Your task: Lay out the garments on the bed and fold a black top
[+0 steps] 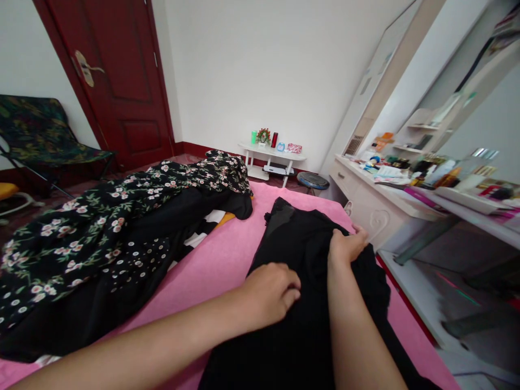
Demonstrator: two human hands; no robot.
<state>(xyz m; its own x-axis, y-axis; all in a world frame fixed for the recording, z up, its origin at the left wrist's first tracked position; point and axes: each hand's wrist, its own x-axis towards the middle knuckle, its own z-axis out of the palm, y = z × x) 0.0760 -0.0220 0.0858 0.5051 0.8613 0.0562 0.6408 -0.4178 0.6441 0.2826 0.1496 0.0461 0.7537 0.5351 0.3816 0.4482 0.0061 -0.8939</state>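
Observation:
A black garment [300,336] lies spread on the pink bedspread [227,254] in front of me; its exact kind is hard to make out. Near its far end is a sheer dark patch [280,219]. My left hand [270,292] rests on the garment's left part, its fingers curled and closed on the cloth. Farther up on the right, my right hand [347,246] grips the same garment close to its edge, with the fingertips partly hidden in folds.
A heap of clothes with a black floral dress [150,189] on top lies along the left of the bed. Beyond stand a small white table [272,150] and a round stool [312,180]. A cluttered dressing table [382,189] borders the right, a folding chair [49,130] the left.

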